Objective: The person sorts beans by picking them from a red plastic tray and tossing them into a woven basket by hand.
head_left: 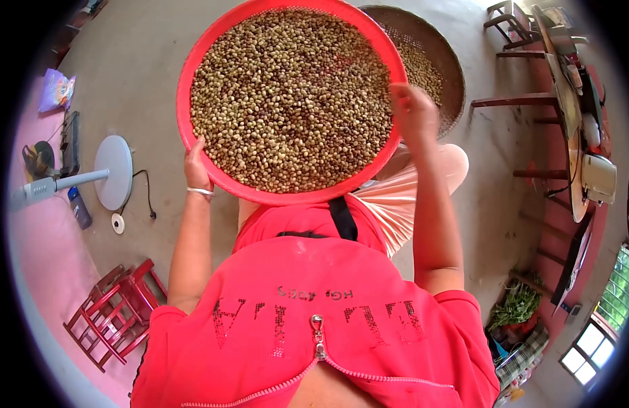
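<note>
A round red plastic basket [184, 112] is tilted up in front of me, its near rim at my lap. Small beige, greenish and dark-brown beans [291, 102] cover its inside. My left hand [197, 166], with a pale bangle on the wrist, is closed on the lower left rim, the thumb over the edge. At the right rim is my right hand [418, 117], smeared by motion. Its fingers are bent near the beans, but whether they hold any cannot be made out. Partly hidden behind the basket, a brown woven tray [454, 75] bears more beans [421, 73].
A pedestal fan [112, 172] and a cord are on the left. Red wooden stools [117, 313] stand at lower left. Along the right wall are a long wooden table [574, 136] with things on it and a heap of green leaves [517, 304]. Grey floor [151, 75] surrounds me.
</note>
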`<action>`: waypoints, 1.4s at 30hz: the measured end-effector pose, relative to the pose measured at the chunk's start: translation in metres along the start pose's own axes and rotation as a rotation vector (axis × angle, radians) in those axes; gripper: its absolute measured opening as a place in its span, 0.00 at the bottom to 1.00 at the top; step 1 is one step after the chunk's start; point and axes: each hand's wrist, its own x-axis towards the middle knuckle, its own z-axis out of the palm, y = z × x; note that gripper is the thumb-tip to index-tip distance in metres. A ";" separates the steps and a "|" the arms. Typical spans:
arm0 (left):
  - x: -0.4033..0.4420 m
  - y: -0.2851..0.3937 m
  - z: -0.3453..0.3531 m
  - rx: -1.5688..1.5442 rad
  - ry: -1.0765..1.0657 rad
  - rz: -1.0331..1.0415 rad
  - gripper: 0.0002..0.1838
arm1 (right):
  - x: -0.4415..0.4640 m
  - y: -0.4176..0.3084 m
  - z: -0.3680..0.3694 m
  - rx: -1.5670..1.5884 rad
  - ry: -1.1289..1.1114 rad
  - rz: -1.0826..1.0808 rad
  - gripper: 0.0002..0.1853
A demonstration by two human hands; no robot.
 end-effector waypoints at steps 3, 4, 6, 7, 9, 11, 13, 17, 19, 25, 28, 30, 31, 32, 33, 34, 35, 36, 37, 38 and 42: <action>0.001 -0.001 -0.002 0.000 0.005 -0.008 0.19 | -0.026 -0.023 0.029 -0.064 -0.176 -0.180 0.06; 0.003 -0.002 -0.005 0.005 -0.002 0.000 0.19 | -0.029 -0.024 0.039 -0.069 -0.192 -0.176 0.06; 0.008 -0.006 -0.012 0.006 -0.003 0.004 0.19 | -0.033 -0.027 0.049 -0.107 -0.229 -0.134 0.08; 0.010 -0.008 -0.014 0.003 -0.008 0.007 0.20 | -0.033 -0.026 0.051 -0.103 -0.230 -0.134 0.08; 0.008 -0.005 -0.010 0.021 0.018 0.019 0.20 | -0.032 -0.028 0.049 -0.117 -0.280 -0.093 0.08; 0.003 -0.001 -0.005 0.017 -0.010 -0.015 0.20 | -0.033 -0.030 0.046 -0.106 -0.266 -0.095 0.07; 0.004 -0.005 -0.008 -0.012 0.007 -0.018 0.19 | -0.034 -0.033 0.043 -0.091 -0.254 -0.104 0.07; 0.007 -0.008 -0.011 -0.055 0.014 -0.013 0.17 | -0.028 -0.028 0.032 0.013 -0.174 -0.075 0.06; 0.003 -0.005 -0.006 -0.045 0.015 -0.017 0.18 | -0.021 -0.017 0.023 0.025 -0.090 -0.070 0.07; 0.003 -0.003 -0.006 -0.048 0.000 -0.016 0.18 | -0.003 -0.002 -0.002 -0.086 0.248 0.111 0.09; 0.002 -0.002 -0.003 -0.024 -0.009 -0.025 0.19 | -0.022 -0.014 0.017 -0.028 -0.167 -0.119 0.09; 0.001 0.001 -0.001 0.004 0.002 -0.022 0.19 | -0.032 -0.026 0.031 -0.101 -0.242 -0.197 0.08; 0.001 0.002 0.001 -0.001 0.002 -0.021 0.19 | -0.032 -0.025 0.034 -0.098 -0.241 -0.202 0.08; 0.000 0.003 0.000 -0.003 0.005 -0.020 0.19 | -0.032 -0.026 0.036 -0.102 -0.238 -0.206 0.08; 0.001 0.001 -0.005 0.001 0.010 -0.019 0.19 | -0.033 -0.027 0.039 -0.104 -0.237 -0.205 0.07; 0.006 -0.004 -0.011 -0.004 0.004 -0.015 0.19 | -0.034 -0.027 0.040 -0.117 -0.233 -0.209 0.07; 0.007 -0.004 -0.010 -0.012 -0.003 -0.011 0.19 | -0.034 -0.027 0.041 -0.116 -0.232 -0.208 0.07; 0.007 -0.005 -0.009 -0.021 0.014 0.001 0.18 | -0.033 -0.027 0.041 -0.106 -0.241 -0.209 0.06; 0.006 -0.005 -0.009 -0.024 0.013 0.000 0.18 | -0.033 -0.025 0.040 -0.097 -0.251 -0.210 0.05; 0.005 -0.005 -0.008 -0.015 0.008 -0.001 0.18 | -0.032 -0.025 0.038 -0.100 -0.252 -0.211 0.05; 0.004 -0.003 -0.006 -0.045 -0.016 -0.013 0.17 | -0.012 -0.012 0.021 -0.018 0.115 -0.041 0.06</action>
